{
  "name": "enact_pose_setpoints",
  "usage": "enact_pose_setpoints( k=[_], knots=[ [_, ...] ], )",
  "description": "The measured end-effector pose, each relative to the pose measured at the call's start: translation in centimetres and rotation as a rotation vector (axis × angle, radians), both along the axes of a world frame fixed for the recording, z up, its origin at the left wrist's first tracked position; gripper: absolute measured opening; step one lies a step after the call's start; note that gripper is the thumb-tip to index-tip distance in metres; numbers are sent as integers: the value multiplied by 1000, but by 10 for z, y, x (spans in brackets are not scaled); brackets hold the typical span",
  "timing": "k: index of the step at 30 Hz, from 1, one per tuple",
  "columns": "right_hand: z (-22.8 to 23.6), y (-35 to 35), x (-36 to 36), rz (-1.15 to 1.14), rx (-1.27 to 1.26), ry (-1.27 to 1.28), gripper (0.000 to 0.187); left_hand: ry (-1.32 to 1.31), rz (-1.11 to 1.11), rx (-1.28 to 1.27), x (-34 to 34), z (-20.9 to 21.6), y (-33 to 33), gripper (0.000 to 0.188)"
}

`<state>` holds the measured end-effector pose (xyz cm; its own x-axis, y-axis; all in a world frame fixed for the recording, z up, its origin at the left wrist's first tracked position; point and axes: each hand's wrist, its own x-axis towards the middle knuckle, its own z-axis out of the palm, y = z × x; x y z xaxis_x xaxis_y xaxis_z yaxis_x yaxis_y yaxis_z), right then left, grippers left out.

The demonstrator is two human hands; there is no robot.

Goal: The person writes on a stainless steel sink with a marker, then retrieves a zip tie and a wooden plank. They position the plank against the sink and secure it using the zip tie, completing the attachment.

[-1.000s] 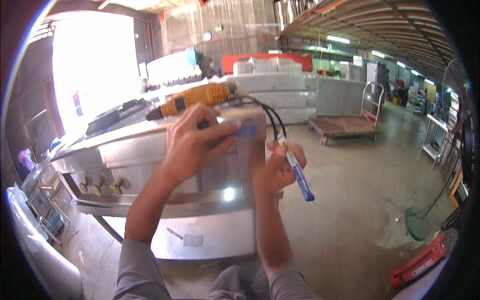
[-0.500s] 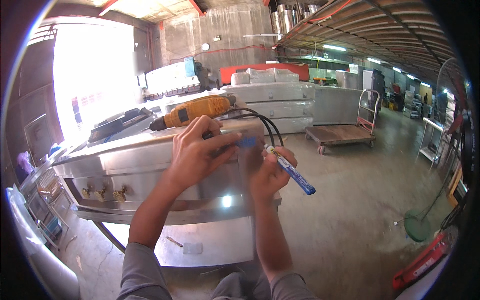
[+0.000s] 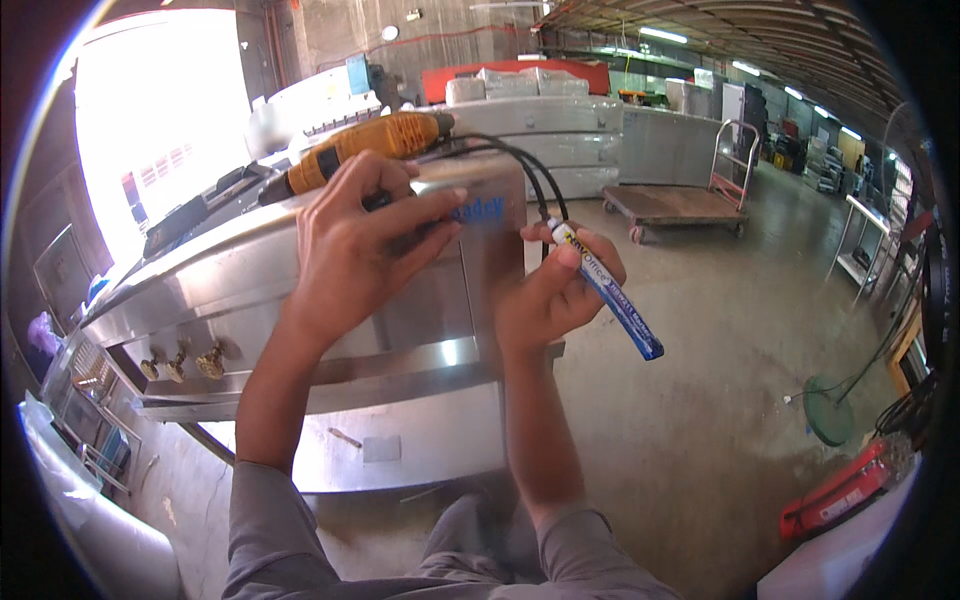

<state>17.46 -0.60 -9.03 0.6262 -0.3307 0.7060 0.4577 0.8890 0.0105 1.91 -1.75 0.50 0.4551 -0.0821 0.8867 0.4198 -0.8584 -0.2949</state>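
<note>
My right hand (image 3: 562, 290) is closed round a blue-and-white marker pen (image 3: 612, 290), its white end up and its blue end slanting down to the right. My left hand (image 3: 355, 235) is at the front top edge of a stainless-steel cooking appliance (image 3: 390, 325), fingers curled in a pinch. A small dark piece shows between these fingers, too hidden to name. Blue lettering (image 3: 480, 210) marks the steel beside the left fingertips. Behind that hand an orange power drill (image 3: 375, 142) lies on the appliance top, with a black cable (image 3: 530, 165) looping over the right corner.
Brass-coloured knobs (image 3: 210, 360) stick out from the appliance front. A lower steel shelf (image 3: 420, 465) holds a small flat piece. Further off stand a platform trolley (image 3: 675, 203) and wrapped steel cabinets (image 3: 575, 150). A red fire extinguisher (image 3: 840, 490) lies at the lower right.
The view has tipped downward, so the scene sits higher in the picture. My right hand has moved to the right with the marker pen, away from the lettering. My left hand stays pinched.
</note>
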Motion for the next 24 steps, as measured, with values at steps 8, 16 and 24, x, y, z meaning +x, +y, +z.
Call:
enact_pose_setpoints(
  k=[8,16,24],
  knots=[
    [-7,12,13,-226,80,-237,27,57,90,-63,-4,-7,8,38],
    [-3,17,13,-322,123,-254,30,96,-57,-63,0,-8,11,38],
    [-13,21,20,-416,55,-235,28,101,-97,32,0,-7,16,37]
  ],
)
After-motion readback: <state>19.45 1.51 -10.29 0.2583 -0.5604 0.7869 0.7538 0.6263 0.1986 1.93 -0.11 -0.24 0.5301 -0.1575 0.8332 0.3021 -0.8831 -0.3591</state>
